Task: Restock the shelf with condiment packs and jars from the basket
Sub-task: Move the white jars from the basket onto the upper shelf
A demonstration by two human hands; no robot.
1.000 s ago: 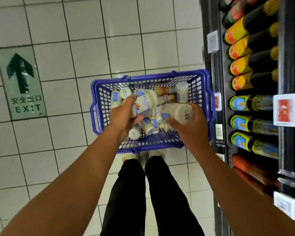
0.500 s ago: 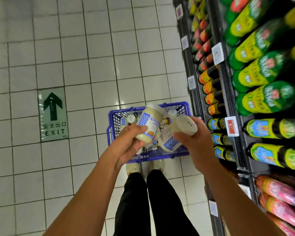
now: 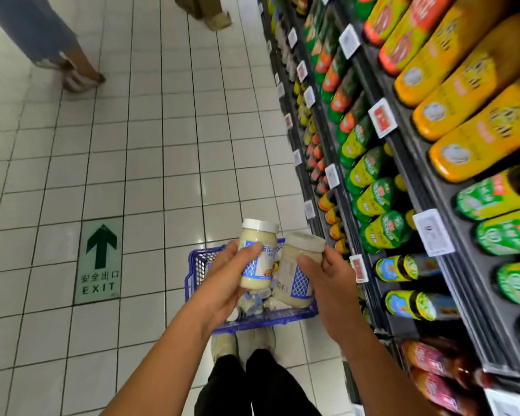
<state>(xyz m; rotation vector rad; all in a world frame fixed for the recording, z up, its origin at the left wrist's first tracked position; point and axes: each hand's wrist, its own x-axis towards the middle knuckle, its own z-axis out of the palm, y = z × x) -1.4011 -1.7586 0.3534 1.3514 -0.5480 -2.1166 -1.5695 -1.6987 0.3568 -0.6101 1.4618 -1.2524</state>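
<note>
Left hand (image 3: 222, 283) and right hand (image 3: 327, 280) each grip an upright mayonnaise jar (image 3: 257, 256), probably, above the basket (image 3: 195, 265); shelf (image 3: 409, 163) lies right.

Left arm: bare forearm reaches in from the lower left edge, up toward the middle
Left hand (image 3: 225, 283): palm turned up and inward, thumb laid across the front of the left jar (image 3: 257, 256), fingers (image 3: 233, 304) wrapped under and behind it
Right arm: bare forearm comes in from the lower right, angled up and leftward
Right hand (image 3: 330, 283): back toward the camera, thumb on the near side of the right jar (image 3: 294, 271), other fingers curled round its far side
Both hands: side by side at about one height, close, not touching each other
</note>
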